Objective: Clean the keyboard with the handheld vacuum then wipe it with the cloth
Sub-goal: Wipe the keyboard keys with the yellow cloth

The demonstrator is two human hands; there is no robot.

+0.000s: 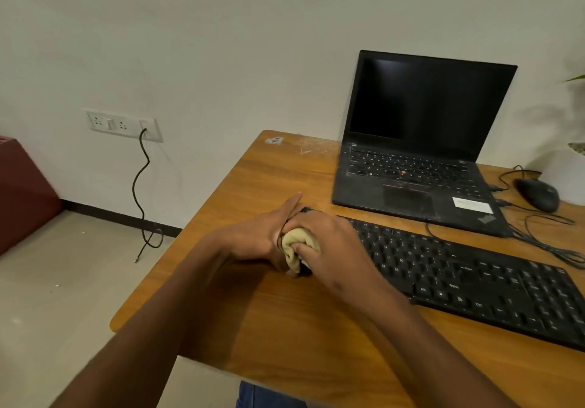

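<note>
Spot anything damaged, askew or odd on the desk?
Yes. The desk's far-left corner has a white scuffed patch where the finish looks scratched. The keyboard lies askew to the laptop. A cable from the wall socket dangles unplugged.

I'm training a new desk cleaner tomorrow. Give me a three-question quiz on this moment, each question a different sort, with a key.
1. True or false: the right hand grips the bunched cloth at the left end of the keyboard.
2. Multiple choice: what sits on the table directly behind the keyboard? A) a printer B) an open laptop with a dark screen C) a stack of books
3. Fill in: the mouse lies to the ____ of the laptop.

Key: 1 true; 2 B; 3 right. The left hand presses against the same end, and no handheld vacuum is in view.
</note>
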